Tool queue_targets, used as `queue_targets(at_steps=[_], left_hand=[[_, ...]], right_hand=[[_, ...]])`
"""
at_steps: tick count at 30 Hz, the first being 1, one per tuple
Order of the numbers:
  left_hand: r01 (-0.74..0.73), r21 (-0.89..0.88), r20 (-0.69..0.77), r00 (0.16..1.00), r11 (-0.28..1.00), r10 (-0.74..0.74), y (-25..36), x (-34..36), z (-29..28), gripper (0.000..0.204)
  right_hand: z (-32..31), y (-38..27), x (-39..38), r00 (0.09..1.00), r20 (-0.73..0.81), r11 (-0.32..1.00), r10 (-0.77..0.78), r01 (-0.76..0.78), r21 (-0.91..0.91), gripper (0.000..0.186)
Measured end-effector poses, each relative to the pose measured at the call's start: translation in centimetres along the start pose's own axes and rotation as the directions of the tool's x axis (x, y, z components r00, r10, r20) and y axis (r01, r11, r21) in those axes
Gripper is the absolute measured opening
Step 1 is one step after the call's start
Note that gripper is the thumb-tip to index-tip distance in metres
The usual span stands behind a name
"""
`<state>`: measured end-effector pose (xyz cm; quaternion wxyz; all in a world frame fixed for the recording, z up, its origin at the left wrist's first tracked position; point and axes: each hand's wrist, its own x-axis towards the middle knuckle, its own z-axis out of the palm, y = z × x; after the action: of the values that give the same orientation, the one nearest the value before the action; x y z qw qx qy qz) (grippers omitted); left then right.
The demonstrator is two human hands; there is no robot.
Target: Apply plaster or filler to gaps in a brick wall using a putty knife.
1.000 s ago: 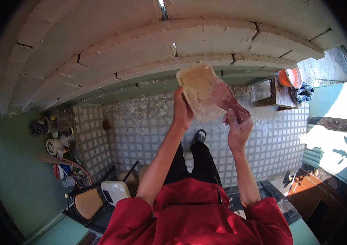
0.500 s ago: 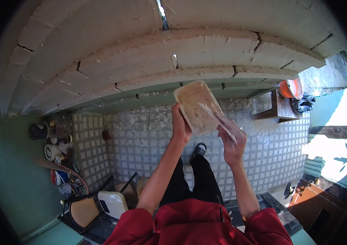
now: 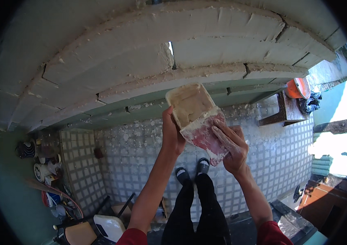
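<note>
My left hand (image 3: 172,130) grips the side of a cream rectangular tub (image 3: 171,100), its thumb along the near left rim. Pale, thick paste (image 3: 194,103) coats the inside of the tub. My right hand (image 3: 232,148) is closed on a flat reddish scraper (image 3: 203,134), smeared with white paste, its fingers spread over the upper face. The scraper's far edge lies across the near right part of the tub's opening. Both are held in the air in front of the block wall (image 3: 132,61), whose joints carry lumps of similar paste.
An orange bucket (image 3: 296,88) and a black plastic bag (image 3: 310,103) rest on a wooden bench (image 3: 281,112) at the right. Containers and hoses (image 3: 55,196) line the left wall. A chair (image 3: 110,228) stands lower left. White spatters mark the tiled floor (image 3: 136,163).
The scraper has turned from edge-on to show its broad reddish face and now overlaps the tub's near edge. The tub has shifted slightly left. My feet now stand side by side.
</note>
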<state>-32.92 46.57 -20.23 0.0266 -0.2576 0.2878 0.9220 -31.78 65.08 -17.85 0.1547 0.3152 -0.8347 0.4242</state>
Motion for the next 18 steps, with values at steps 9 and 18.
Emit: queue_targets(at_steps=[9,18], left_hand=[[-0.026,-0.076,0.103,0.994,0.997,0.033,0.2,2.7,-1.9,0.054],[-0.153,0.006,0.226,0.963,0.988,0.148,1.9,4.6,-1.4,0.055]], right_hand=[[3.9,6.2,7.6,0.89,-0.318,0.933,-0.327,0.249,-0.261,0.046],[4.2,7.1,11.3,0.865,-0.343,0.93,-0.367,0.329,-0.164,0.053]])
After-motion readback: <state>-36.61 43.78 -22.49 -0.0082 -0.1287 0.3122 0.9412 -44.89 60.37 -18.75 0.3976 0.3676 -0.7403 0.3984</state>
